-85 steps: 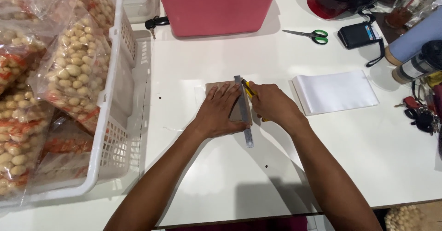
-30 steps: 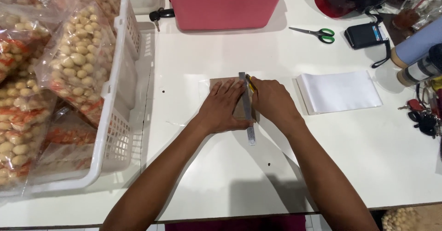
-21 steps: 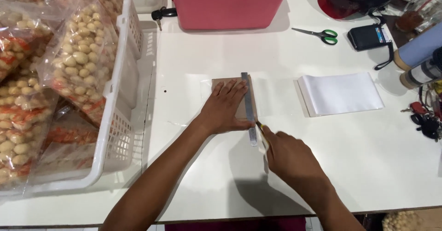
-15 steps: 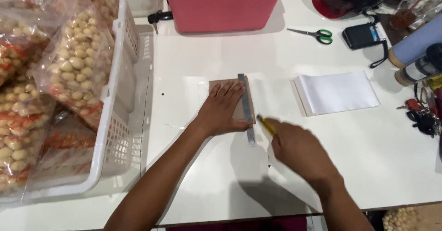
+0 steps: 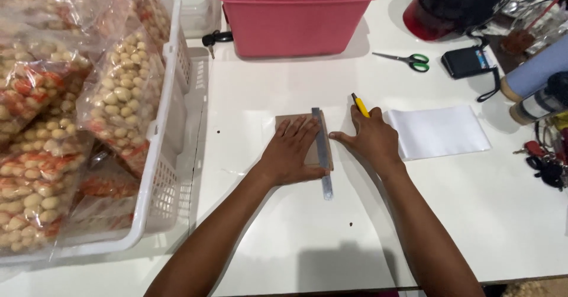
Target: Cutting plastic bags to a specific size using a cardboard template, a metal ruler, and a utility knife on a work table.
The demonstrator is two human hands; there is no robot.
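The right hand (image 5: 371, 138) has moved up beside the ruler (image 5: 322, 152).

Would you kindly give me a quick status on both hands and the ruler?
Left hand flat on card, pinning ruler. Right hand beside it on table, yellow cutter under fingers. Nothing in the way.

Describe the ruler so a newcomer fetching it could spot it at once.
On the white table, just in front of the pink tub, lies a brown card under the left hand. The ruler runs along its right edge: the only long, thin grey metal strip there.
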